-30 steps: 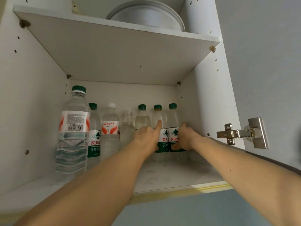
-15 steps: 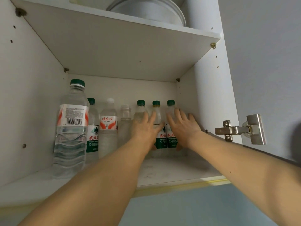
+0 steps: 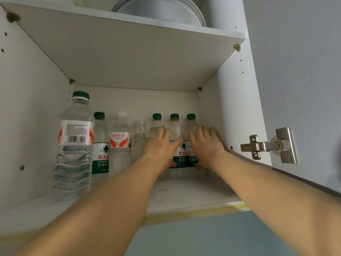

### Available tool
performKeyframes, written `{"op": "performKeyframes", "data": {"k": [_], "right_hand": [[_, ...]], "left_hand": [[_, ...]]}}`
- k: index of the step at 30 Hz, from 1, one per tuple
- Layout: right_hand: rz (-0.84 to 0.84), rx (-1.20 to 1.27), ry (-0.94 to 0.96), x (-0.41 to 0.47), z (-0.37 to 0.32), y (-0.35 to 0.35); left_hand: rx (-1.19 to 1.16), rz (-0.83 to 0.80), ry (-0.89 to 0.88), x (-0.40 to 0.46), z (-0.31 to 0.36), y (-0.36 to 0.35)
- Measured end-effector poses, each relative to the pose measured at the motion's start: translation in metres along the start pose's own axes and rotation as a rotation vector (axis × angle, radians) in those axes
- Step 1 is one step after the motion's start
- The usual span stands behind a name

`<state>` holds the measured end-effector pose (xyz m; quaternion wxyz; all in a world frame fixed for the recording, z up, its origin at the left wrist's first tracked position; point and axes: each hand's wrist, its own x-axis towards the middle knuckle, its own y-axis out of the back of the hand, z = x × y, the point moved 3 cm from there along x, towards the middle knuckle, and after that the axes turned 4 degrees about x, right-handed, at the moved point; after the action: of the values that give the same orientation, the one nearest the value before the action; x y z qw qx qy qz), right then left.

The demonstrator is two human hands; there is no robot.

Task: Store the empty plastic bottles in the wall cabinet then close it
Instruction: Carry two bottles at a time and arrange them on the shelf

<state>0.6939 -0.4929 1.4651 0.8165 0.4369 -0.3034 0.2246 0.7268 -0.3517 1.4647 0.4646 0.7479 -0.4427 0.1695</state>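
- 7 plastic bottles stand upright on the lower shelf of the wall cabinet, so the storing step looks close to done, as far as this view shows.
- The large bottle with a green cap stands nearest the front at the left; the other 6 line up along the back wall.
- From left in that row: a green-label bottle, a white-capped bottle with a red and white label, an uncapped bottle, then 3 green-capped bottles close together at the right.
- The left hand lies with straight, spread fingers against the fronts of those 3 bottles, gripping nothing.
- The right hand does likewise on the rightmost bottle, beside the cabinet's right wall; its fingers are straight and hold nothing.
- My reading: both hands are pressing the right-hand group back and together, a last tidying.
- What is left: draw the hands out and shut the door. The door stands open at the right, its metal hinge exposed.
- Whether more bottles wait outside the cabinet cannot be told from here.
- The shelf is white board with some grey smudges near its front; a yellowish strip runs along its front edge.
- The upper shelf carries a round pale pan or lid, only partly in view.
- Below the cabinet, a pale blue wall shows.
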Motion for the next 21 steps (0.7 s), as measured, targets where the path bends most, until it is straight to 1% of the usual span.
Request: {"op": "performKeyframes", "data": {"k": [3,7,9,13,16,19,21], "right_hand": [[-0.03,0.123,-0.012,-0.002,0.002,0.006],[-0.076,0.503,-0.048,-0.011,0.005,0.027],[-0.078,0.611,-0.061,-0.019,0.003,0.037],[-0.023,0.771,-0.07,-0.03,-0.003,0.059],[0.02,0.892,-0.035,-0.035,-0.016,0.083],[0.065,1.004,0.019,-0.039,-0.038,0.108],[0.062,1.061,0.063,-0.041,-0.057,0.122]], "left_hand": [[-0.073,-0.008,-0.011,-0.003,-0.002,0.002],[-0.178,-0.031,-0.024,-0.015,-0.002,0.017],[-0.204,-0.014,-0.035,-0.026,-0.005,0.03],[-0.184,0.072,-0.043,-0.055,-0.027,0.07],[-0.16,0.144,-0.006,-0.083,-0.054,0.106],[-0.204,0.291,0.053,-0.118,-0.09,0.144],[-0.219,0.396,0.097,-0.143,-0.116,0.162]]}}
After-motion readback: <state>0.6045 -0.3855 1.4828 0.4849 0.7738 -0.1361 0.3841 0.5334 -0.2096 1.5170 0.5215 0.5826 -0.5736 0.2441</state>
